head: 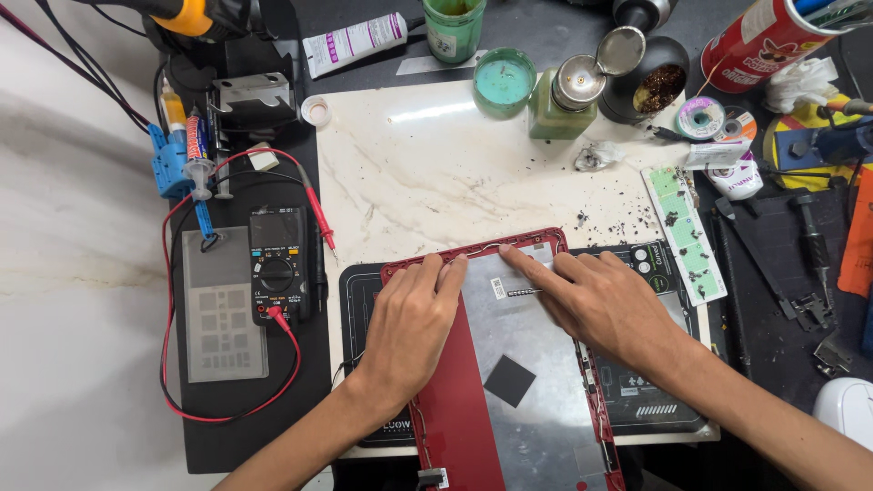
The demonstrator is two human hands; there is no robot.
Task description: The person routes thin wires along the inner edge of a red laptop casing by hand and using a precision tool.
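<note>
I am pressing my left hand (pixel 409 318) flat, fingers together and gripping nothing, on the upper left of the red device shell (pixel 455 409), which is lying on the marble slab (pixel 409 164). My right hand (pixel 600 300) is resting open on its silver plate (pixel 536 364), forefinger extended toward the top edge. Beyond the shell, a green jar (pixel 504 82) is holding teal paste, and a black pot (pixel 655 86) is holding brown wool.

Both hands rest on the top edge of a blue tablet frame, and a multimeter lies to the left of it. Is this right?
Not quite: the head view shows the frame is red, not blue. The left hand and right hand do rest at its top edge, and the multimeter lies to the left.
</note>
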